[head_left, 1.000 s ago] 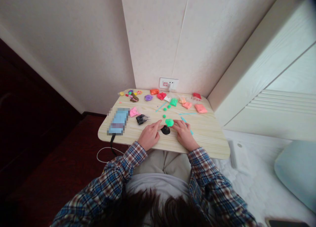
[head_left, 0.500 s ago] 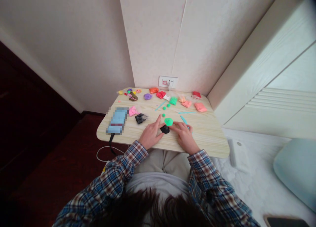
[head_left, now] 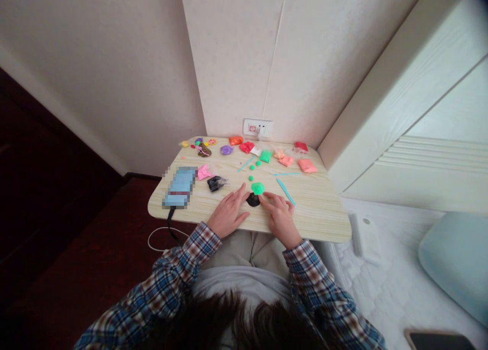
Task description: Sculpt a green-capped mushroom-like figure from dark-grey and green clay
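A flattened piece of black clay (head_left: 253, 200) lies near the table's front edge, with a flat green clay piece (head_left: 257, 188) at its far side. My left hand (head_left: 227, 213) is beside the black clay on its left, fingers stretched out and thumb apart. From the right, my right hand (head_left: 281, 215) reaches in with its fingertips at the edge of the black and green clay; its fingers are extended and appear to grip nothing. Several small green balls (head_left: 250, 178) lie in a line beyond the clay. To the right rests a light blue clay knife (head_left: 285, 191).
Bags of coloured clay, such as a green one (head_left: 266, 156) and a black one (head_left: 216, 183), line the table (head_left: 320, 218). A phone (head_left: 180, 186) with a cable lies at left. Thin blue tools (head_left: 286, 174) lie behind. A wall socket (head_left: 258, 128) is beyond.
My left hand has drawn back left and towards me, away from the black clay. My right hand has shifted slightly, uncovering more of the blue knife. The view has moved a little.
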The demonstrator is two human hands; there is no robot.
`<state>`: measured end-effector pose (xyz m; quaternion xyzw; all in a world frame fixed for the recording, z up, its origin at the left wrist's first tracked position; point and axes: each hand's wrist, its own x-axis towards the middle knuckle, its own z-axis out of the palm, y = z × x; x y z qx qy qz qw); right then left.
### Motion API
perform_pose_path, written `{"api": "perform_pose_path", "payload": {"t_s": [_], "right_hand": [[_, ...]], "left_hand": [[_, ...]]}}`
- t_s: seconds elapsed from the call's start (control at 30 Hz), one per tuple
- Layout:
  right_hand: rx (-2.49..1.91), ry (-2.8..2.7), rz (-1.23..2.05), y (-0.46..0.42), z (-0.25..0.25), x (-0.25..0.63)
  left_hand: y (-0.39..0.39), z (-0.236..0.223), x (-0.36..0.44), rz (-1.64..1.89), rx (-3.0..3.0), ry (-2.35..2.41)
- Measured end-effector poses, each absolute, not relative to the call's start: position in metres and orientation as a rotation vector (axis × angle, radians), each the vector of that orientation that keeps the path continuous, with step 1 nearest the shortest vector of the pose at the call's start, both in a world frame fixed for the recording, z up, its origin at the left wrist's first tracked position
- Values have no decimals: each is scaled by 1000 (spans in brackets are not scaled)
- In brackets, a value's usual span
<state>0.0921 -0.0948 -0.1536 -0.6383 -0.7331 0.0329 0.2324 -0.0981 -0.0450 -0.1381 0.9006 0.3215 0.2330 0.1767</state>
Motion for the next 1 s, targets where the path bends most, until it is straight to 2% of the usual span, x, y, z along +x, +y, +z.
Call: {"api": "perform_pose_path", "payload": {"t_s": [1.0], "right_hand": [[-1911,-1946,101,-112,-150,72]], "left_hand": [[-76,-140,-89,543,2595,1139]]}}
